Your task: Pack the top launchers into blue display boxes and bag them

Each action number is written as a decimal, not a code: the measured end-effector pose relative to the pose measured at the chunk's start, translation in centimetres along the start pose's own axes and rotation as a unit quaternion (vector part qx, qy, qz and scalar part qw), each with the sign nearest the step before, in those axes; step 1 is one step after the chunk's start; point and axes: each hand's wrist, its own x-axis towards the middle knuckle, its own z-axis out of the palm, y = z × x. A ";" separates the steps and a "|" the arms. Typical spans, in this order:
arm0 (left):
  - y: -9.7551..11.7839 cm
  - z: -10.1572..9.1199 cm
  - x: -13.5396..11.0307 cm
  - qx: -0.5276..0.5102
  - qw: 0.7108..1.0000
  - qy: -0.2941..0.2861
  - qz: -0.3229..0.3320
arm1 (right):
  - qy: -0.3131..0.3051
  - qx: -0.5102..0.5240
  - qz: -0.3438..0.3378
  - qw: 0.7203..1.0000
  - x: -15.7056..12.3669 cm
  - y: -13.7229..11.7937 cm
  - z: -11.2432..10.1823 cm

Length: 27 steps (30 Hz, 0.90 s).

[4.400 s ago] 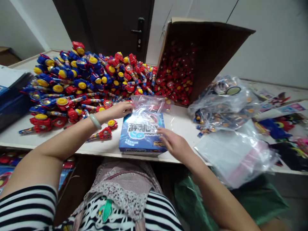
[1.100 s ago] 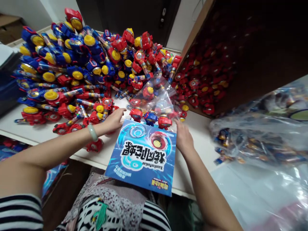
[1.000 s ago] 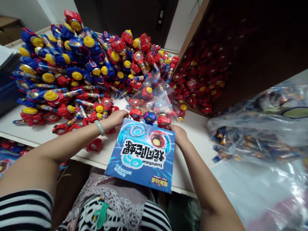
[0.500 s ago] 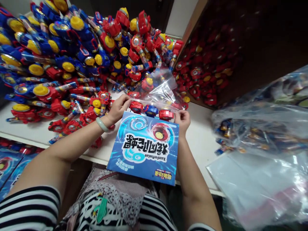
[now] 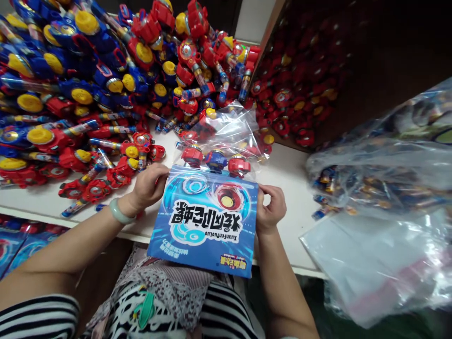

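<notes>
A blue printed display box point(image 5: 205, 212) leans at the table's front edge, its lettering upside down to me. Red and blue spinning-top toys point(image 5: 216, 160) show in a row along its far side. Over that far end lies a clear plastic bag point(image 5: 231, 125), with its edges running down the box's sides. My left hand point(image 5: 150, 186), a pale bangle point(image 5: 122, 212) at its wrist, is closed at the box's upper left corner, pinching the bag's edge. At the right side my right hand point(image 5: 271, 207) pinches the opposite edge, thumb and forefinger together.
Red and blue toys with yellow knobs point(image 5: 81, 96) are heaped at the left and back. A large carton point(image 5: 300, 84) with more of them lies open at the back right. Clear plastic bags point(image 5: 346, 254) are piled at the right. More boxes point(image 5: 21, 245) stand at lower left.
Both hands have come down along the box's sides toward me, drawing the bag's edges past the row of toys and onto the box. The view has shifted slightly.
</notes>
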 end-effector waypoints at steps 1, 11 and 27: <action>0.3 -0.1 -0.3 -0.001 1.000 -0.001 0.002 | 0.003 0.001 0.006 1.000 -0.1 -0.1 0.1; 1.2 -0.8 -1.4 -0.067 0.997 -0.017 -0.020 | 0.021 0.068 -0.062 0.996 -4.5 -0.4 -1.3; 3.6 0.6 -6.0 -0.196 0.922 -0.014 -0.335 | -0.006 0.112 0.030 0.993 -8.4 -0.1 -2.4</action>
